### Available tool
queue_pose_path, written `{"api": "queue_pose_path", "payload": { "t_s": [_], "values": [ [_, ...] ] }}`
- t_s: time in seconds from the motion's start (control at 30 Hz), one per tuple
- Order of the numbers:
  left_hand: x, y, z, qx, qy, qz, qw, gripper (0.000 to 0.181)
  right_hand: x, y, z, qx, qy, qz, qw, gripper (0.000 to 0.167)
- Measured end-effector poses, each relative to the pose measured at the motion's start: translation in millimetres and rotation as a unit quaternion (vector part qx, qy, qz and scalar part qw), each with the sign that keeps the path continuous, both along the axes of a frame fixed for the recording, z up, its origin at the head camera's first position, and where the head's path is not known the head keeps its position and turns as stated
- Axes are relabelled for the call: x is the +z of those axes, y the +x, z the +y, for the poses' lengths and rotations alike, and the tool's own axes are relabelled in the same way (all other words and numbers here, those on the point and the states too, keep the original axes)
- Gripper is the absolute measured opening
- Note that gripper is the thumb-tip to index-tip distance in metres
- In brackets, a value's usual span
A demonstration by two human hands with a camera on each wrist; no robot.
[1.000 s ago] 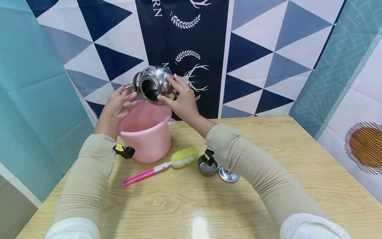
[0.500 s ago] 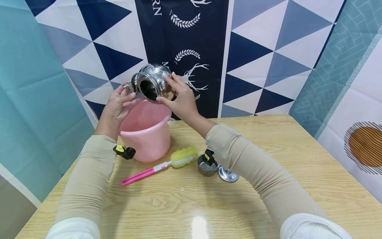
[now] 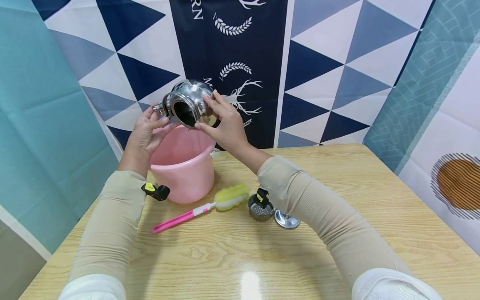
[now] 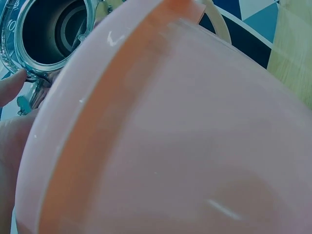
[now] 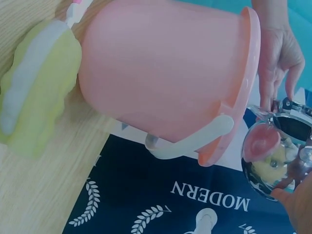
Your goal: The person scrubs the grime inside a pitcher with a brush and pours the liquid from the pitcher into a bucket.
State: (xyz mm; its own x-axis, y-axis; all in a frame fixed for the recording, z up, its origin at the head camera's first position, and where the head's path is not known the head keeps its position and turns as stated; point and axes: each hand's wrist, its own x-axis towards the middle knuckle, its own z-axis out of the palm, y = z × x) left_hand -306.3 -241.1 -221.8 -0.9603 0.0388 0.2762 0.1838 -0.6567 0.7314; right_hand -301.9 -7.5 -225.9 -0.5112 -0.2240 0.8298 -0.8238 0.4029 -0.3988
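Note:
A shiny metal teapot (image 3: 194, 88) is tipped on its side above the pink bucket (image 3: 189, 182), its dark, lidless mouth facing me and downward. My right hand (image 3: 229, 126) grips the teapot's round body, with the thumb near the rim of the mouth. On the other side, my left hand (image 3: 143, 130) holds the narrow end that sticks out, thumb and fingers around it. The left wrist view has the bucket wall (image 4: 195, 126) covering most of the left hand (image 4: 12, 131). In the right wrist view the teapot (image 5: 273, 163) mirrors the bucket.
A cleaning brush with a yellow and white sponge head (image 3: 231, 197) and pink handle (image 3: 174, 221) lies before the bucket. Right of it stand a perforated metal strainer (image 3: 258, 213) and a metal lid (image 3: 286, 220). Patterned cloth (image 3: 318, 62) backs the wooden table (image 3: 210, 258).
The teapot and both hands have shifted slightly to the left, the mouth staying above the bucket. The brush, strainer and lid have not moved.

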Motion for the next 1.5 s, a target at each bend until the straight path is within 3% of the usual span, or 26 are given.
{"api": "queue_pose_path", "payload": {
  "t_s": [0.5, 1.07, 1.5],
  "values": [
    [-0.3, 1.0, 0.6, -0.005, 0.02, 0.014, 0.9997, 0.082, 0.5, 1.1, 0.9, -0.019, 0.023, 0.014, 0.9994, 0.068],
    [-1.0, 1.3, 1.0, 0.0, 0.022, 0.018, 0.9996, 0.089, 1.8, 5.0, 3.1, -0.023, 0.046, 0.023, 0.9984, 0.065],
    [-0.6, 2.3, 1.9, -0.007, 0.062, 0.029, 0.9976, 0.09, 3.5, 6.2, 3.9, -0.022, 0.055, 0.061, 0.9964, 0.064]
  ]
}}
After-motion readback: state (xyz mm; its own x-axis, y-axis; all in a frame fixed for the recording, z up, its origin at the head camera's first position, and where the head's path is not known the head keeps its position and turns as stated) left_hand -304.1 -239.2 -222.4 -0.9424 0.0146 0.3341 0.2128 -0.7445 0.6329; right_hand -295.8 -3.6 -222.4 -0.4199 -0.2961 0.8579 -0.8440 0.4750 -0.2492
